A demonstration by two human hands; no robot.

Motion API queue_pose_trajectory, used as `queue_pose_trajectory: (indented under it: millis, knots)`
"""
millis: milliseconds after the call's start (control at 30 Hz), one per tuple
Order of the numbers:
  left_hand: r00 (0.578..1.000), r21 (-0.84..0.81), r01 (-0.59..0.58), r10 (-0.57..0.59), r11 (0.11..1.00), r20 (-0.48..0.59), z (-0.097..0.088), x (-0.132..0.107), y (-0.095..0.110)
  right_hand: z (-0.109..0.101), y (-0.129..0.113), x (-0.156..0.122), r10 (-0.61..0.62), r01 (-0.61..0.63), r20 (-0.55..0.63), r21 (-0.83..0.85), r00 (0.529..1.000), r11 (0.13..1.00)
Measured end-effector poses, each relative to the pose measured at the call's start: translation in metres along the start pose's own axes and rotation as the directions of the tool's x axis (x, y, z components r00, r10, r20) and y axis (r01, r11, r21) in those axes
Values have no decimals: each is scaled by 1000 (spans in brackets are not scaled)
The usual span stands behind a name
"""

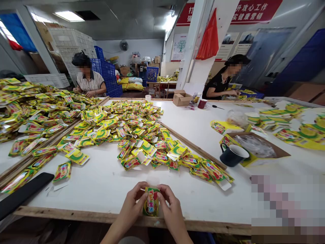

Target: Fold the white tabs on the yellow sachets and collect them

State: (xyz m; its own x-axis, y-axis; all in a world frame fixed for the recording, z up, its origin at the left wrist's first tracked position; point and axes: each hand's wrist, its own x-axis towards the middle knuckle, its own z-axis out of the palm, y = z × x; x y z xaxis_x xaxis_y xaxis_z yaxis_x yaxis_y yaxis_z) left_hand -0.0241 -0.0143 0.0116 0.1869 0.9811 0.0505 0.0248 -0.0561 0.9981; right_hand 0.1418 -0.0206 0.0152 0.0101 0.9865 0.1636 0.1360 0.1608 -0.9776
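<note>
Left hand (pixel 132 204) and right hand (pixel 172 207) pinch a yellow packet (pixel 151 203) by its top corners; even, light pressure should keep it flat.

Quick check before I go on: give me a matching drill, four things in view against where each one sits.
Things:
1. packet
2. mug
3. cardboard box
4. red bag

Places:
a. hanging on the pillar
b. far side of the table, flaps open
c. pinched between left hand and right hand, at the near edge
d. on the table, right of the heap of packets

Pairs: 1-c, 2-d, 3-b, 4-a.
</note>
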Motion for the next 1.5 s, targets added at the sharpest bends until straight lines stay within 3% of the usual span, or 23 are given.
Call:
queue_pose_trajectory:
  millis: [167, 333, 567, 1000, 1333, 1433, 1500]
  knots:
    - [999, -35, -34, 33, 999, -27, -4, 8, -1, 5, 1, 15, -45, 46, 13, -63, 999, 997]
    - [993, -105, -73, 63, 992, -95, 1, 8, -4, 9, 11, 17, -46, 46, -48, -2, 998, 999]
    - [991, 144, -87, 100, 986, -84, 1, 6, 10, 5, 0, 17, -187, 191, 78, -49, 979, 980]
    - [967, -2, 13, -13, 1000, -254, 8, 17, 7, 11, -8, 26, -23, 23, 4, -103, 1000, 994]
    - [991, 106, -41, 54, 994, -120, 3, 1, 2, 11, 1, 14, -79, 79, 54, 1, 995, 997]
    - [991, 194, -77, 96, 978, -94, 3, 3, 4, 7, -2, 10, -119, 119, 2, -38, 993, 992]
    - [976, 313, -136, 181, 940, -120, -3, 12, 6, -12, -7, 2, -156, 147, -74, -116, 985, 982]
